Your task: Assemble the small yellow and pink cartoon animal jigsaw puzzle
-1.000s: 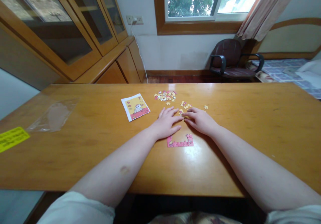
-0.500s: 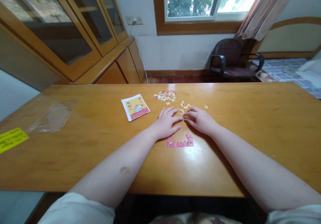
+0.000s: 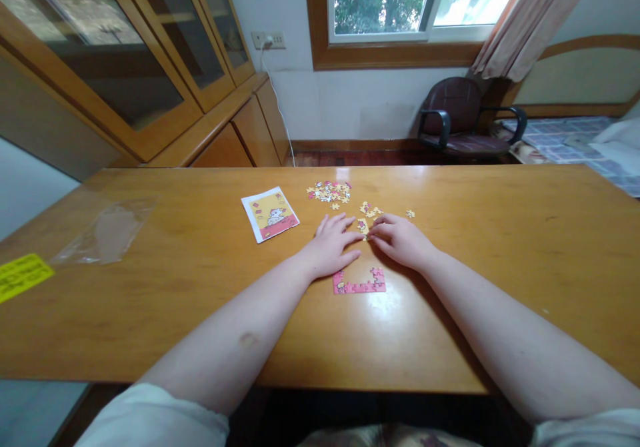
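Yellow puzzle pieces (image 3: 363,226) lie on the tabletop (image 3: 525,233) between the left hand (image 3: 330,243) and right hand (image 3: 399,239), their long axis running away from the person. The left grip is loose, fingers spread; whether the right grip, fingers bent, holds a piece cannot be told. Nearer, a pink puzzle border (image 3: 359,288) lies crosswise, ends pointing away. A plastic bag (image 3: 114,233) lies far left, contents unclear.
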Available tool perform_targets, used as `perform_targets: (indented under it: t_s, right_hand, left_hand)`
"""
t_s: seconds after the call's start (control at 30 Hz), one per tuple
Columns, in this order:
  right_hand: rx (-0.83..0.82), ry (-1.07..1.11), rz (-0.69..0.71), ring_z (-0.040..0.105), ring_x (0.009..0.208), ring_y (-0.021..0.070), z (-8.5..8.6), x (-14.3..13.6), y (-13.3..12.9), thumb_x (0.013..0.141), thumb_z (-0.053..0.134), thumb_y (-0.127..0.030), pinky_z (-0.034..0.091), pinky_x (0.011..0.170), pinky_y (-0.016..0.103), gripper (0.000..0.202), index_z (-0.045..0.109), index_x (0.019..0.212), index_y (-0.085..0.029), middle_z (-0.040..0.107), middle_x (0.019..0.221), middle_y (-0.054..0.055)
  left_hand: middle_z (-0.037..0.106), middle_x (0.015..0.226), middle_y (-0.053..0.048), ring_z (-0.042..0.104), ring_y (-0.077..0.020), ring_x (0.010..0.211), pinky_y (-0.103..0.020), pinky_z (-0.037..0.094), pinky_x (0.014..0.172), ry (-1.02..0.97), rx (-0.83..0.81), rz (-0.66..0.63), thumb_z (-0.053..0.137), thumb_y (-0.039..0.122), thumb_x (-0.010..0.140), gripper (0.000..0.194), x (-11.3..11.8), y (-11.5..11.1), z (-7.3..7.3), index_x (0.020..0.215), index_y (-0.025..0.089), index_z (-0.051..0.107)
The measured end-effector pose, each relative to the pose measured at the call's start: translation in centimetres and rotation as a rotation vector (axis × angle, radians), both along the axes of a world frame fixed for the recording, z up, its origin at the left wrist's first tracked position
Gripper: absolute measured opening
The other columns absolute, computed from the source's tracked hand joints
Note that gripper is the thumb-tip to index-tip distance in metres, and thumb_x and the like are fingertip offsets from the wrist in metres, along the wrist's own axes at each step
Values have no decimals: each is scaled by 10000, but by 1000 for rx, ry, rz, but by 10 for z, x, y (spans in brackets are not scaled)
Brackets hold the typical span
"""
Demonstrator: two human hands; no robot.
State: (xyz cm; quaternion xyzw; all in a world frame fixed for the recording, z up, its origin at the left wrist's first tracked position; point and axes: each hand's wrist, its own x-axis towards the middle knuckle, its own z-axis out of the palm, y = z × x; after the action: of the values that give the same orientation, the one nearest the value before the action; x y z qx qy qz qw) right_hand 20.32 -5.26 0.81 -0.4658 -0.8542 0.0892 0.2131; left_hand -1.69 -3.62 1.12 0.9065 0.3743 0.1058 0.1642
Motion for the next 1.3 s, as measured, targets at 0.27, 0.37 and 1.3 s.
perform_targets:
  t_s: [0.27,0.37,1.3]
  right_hand:
    - [-29,-21,7,607,845,178,1,1,0,861,531,-231,481,801,303,187,713,846,-187,653,910,74]
    - [-23,-30,16,603,817,172,0,0,0,860,525,-227,475,791,296,186,702,826,-183,652,885,72]
    - [-197,-332,-806,615,968,265,8,57,20,886,401,-204,435,798,345,339,695,1055,-199,654,1101,123]
  left_hand:
    - [390,1473,-63,229,-303,1404,-588,111,1143,8,-15,-8,532,456,856,419,0,0,-1,1244,308,587]
    - [401,1466,-54,231,-302,1402,-589,115,1141,14,-23,-20,527,459,856,419,1,0,0,1246,320,585]
    - [649,953,-72,547,-233,956,-397,433,900,-50,50,336,545,362,848,217,-12,22,-6,900,209,690]
